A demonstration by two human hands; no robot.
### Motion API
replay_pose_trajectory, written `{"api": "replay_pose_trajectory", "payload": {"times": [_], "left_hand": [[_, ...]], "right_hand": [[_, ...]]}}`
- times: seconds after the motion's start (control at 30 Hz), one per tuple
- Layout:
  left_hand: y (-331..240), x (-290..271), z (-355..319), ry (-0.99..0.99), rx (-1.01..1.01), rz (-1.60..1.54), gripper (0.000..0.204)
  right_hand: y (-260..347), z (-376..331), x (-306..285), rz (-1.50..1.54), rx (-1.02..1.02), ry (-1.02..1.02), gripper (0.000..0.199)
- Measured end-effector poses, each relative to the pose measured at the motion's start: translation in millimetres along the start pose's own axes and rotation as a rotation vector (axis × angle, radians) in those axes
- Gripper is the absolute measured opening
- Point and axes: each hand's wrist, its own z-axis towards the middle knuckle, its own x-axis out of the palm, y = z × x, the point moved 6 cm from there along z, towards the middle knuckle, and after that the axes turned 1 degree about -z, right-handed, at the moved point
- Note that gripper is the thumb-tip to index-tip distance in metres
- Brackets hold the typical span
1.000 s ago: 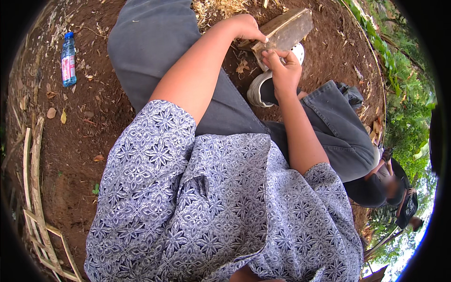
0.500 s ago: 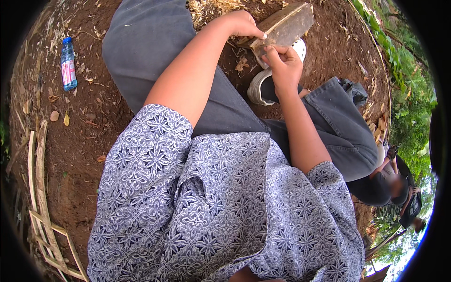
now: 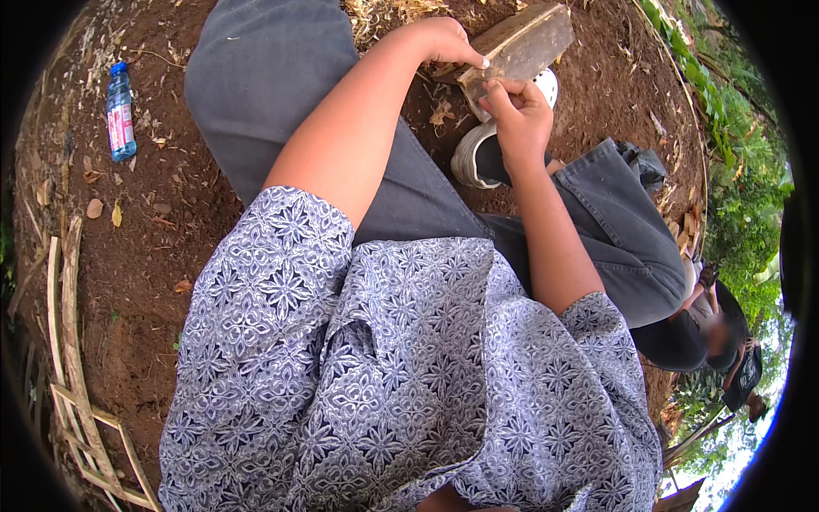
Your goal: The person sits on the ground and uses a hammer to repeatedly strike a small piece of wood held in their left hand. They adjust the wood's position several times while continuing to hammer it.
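My left hand (image 3: 448, 43) reaches out beyond my knee, its fingers curled and thumb and forefinger pressed together. Just nearer to me, my right hand (image 3: 520, 115) is pinched too, its fingertips close to the left ones. Whatever lies between the fingertips is too small to make out. Directly behind both hands is a worn block of wood (image 3: 525, 47), lying on the bare soil. A pale clog with holes (image 3: 467, 158) is on my foot below the block, beside my right wrist.
A clear plastic bottle with a blue cap (image 3: 120, 115) stands on the soil at the left. Thin wooden strips (image 3: 72, 316) form a frame at the lower left. Wood shavings (image 3: 397, 13) lie at the top. Other people (image 3: 721, 333) sit at the far right by green plants (image 3: 742, 213).
Both hands keep nearly the same place and pinch, with only a tiny shift of the fingertips. The view has shifted slightly.
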Motion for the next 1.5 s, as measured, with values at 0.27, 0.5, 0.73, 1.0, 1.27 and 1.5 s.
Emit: {"api": "replay_pose_trajectory", "payload": {"times": [0.27, 0.5, 0.73, 1.0, 1.27, 1.5], "left_hand": [[-8.7, -1.0, -8.3, -0.022, 0.063, -0.117, 0.052], [-8.0, 0.4, -9.0, -0.072, 0.052, -0.199, 0.043], [2.6, 8.6, 7.3, -0.043, 0.007, -0.201, 0.044], [0.0, 6.4, 3.0, -0.077, -0.001, -0.181, 0.044], [-7.0, -0.6, -10.9, -0.053, 0.053, -0.202, 0.044], [-2.6, 5.6, 2.0, -0.055, 0.005, -0.153, 0.045]], "right_hand": [[-1.7, -0.8, -1.1, -0.015, 0.004, 0.027, 0.014], [-2.2, -1.4, -0.8, 0.001, -0.006, 0.024, 0.013], [0.7, -2.2, 2.5, 0.035, -0.030, 0.005, 0.015], [1.0, 3.4, 1.8, -0.115, -0.092, -0.003, 0.015], [4.0, 1.1, 0.1, -0.061, -0.069, -0.018, 0.016], [10.6, 12.3, -1.8, -0.015, -0.009, -0.016, 0.015]]}}
